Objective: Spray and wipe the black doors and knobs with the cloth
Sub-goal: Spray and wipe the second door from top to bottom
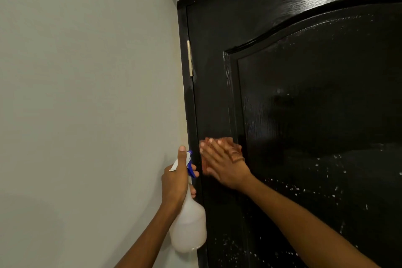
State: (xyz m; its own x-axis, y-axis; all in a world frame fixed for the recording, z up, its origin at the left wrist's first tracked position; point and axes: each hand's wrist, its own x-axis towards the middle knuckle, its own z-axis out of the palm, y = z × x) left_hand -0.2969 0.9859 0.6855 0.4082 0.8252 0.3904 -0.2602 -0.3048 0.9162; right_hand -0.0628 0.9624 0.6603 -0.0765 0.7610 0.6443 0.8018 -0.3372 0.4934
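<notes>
a glossy black wooden door with a raised arched panel fills the right side of the view, hung in a black frame beside a plain pale grey wall. a brass-coloured hinge sits on the frame edge high up. white droplets and flecks speckle the lower part of the door, and a bright sheen lies across its top.

the left hand grips the neck of a translucent white plastic spray bottle with a blue and white trigger head; the fingers curl round the neck and trigger, and the thumb stands up along the back of the head. the bottle hangs upright just beside the door frame, close to the wall.

the right hand lies flat against the door's left stile, just right of the bottle, fingers straight and close together, pointing up and left. it is blurred, and something reddish-brown shows under the fingers; whether that is the cloth cannot be told.
</notes>
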